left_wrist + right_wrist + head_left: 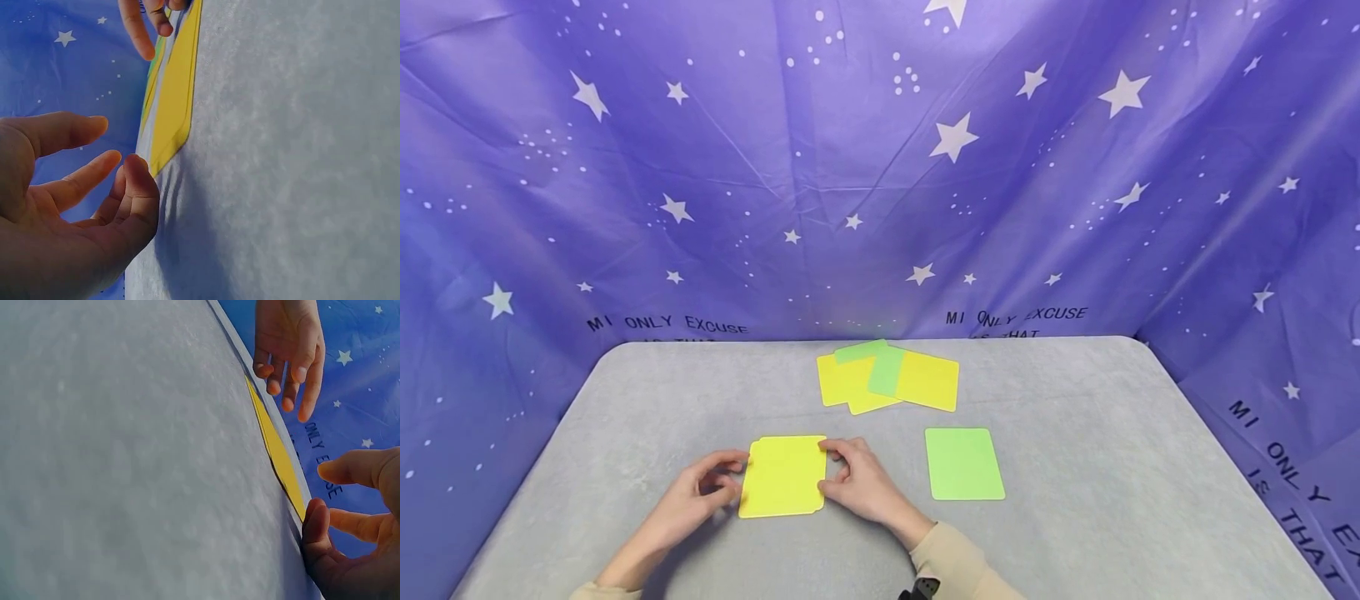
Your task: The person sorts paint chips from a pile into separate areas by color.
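Note:
Several or a pair of yellow square cards [784, 477] lie stacked on the grey table, their corners slightly offset; how many is hidden. At the stack's left edge is my left hand [702, 492], fingers loosely bent and spread. In the left wrist view a gap shows between most of the left hand's fingers [134, 200] and the yellow card [175, 94]. My right hand [867, 483] is at the stack's right edge, with thumb and forefinger apart. Its thumb tip appears to touch the edge of the yellow card [281, 459] in the right wrist view.
A single green card [965, 464] lies to the right of my right hand. Farther back, overlapping yellow cards [928, 379] and green cards [886, 371] form a loose pile near the table's [1060, 400] far edge. A purple star-patterned cloth [865, 167] hangs behind and at both sides.

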The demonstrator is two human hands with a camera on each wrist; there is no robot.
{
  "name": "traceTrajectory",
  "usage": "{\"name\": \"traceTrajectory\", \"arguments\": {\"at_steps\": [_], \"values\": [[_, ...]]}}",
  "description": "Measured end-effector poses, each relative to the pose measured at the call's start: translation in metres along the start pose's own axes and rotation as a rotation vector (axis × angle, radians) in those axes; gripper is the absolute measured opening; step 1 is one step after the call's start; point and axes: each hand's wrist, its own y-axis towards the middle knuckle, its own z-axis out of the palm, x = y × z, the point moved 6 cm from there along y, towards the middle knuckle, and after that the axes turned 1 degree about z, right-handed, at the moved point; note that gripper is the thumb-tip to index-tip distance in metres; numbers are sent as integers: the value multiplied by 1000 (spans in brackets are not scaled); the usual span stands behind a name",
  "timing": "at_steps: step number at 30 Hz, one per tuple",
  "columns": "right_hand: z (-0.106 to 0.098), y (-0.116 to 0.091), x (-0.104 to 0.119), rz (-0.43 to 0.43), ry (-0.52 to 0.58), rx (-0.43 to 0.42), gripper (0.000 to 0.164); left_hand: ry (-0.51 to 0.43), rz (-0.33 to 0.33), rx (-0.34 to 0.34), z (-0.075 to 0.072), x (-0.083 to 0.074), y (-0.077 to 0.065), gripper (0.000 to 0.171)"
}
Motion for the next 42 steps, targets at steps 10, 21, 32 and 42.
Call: {"name": "traceTrajectory", "arguments": {"at_steps": [10,21,32,42], "values": [[-27,-2,-10,8,0,-58,46,7,77,35,17,-14,12,41],[-60,-7,-22,92,141,-76,42,-20,121,18,39,-29,30,38],[-92,-14,-30,94,206,-107,45,-19,214,68,64,-40,48,37],[-120,-14,-42,140,194,-162,43,-46,215,69,85,-53,66,41]]}}
